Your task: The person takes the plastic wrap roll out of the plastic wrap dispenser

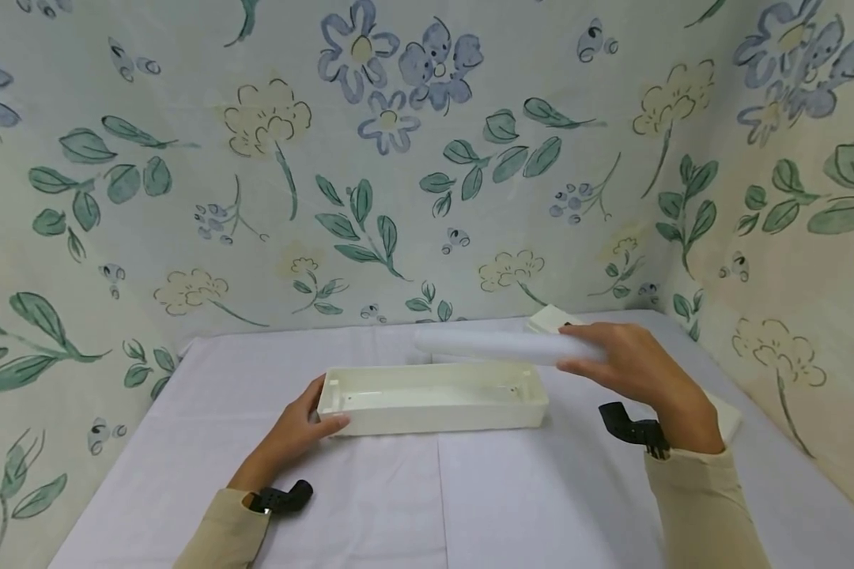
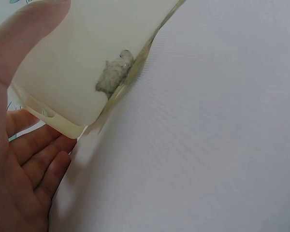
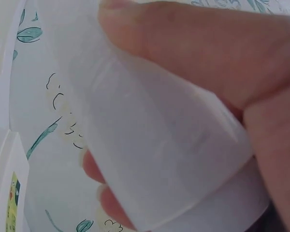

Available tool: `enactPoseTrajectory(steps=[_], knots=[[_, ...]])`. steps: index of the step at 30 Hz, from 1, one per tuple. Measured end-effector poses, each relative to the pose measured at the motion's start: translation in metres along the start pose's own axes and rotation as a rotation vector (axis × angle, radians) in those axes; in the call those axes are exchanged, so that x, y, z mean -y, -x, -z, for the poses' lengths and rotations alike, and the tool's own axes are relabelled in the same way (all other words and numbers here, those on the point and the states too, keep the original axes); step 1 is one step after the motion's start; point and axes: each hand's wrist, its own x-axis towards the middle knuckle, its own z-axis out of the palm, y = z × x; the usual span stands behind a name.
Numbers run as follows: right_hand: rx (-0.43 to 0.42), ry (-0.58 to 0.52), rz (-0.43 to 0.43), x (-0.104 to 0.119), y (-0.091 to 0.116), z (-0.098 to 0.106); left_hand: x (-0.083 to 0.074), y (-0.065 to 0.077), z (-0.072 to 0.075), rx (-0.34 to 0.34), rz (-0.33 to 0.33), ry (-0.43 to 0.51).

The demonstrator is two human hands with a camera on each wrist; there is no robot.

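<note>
A long, open-topped cream plastic box (image 1: 437,419) lies lengthwise on the table, its hollow inside facing up. My left hand (image 1: 302,427) grips its left end, thumb over the front wall and fingers round the end. In the left wrist view a rough grey patch (image 2: 116,75) shows on the box wall near its lower edge. My right hand (image 1: 629,359) holds a long white roll of wrap (image 1: 498,345) by its right end, thumb on one side and fingers on the other. The roll points left, nearly level, above the back edge of the box.
A white cloth covers the table (image 1: 370,498). At the back right lies a white piece (image 1: 549,318), partly behind the roll. Another pale piece (image 1: 726,415) shows behind my right wrist. The right wrist view has a white object with a coloured label (image 3: 12,193). Patterned curtains (image 1: 398,197) surround the table.
</note>
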Motion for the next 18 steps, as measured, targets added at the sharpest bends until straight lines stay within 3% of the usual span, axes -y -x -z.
enactPoseTrajectory(steps=[18], knots=[[0.026, 0.001, -0.042, -0.0083, -0.0023, -0.0019, -0.0011, 0.0006, 0.0001, 0.0, 0.003, 0.016]])
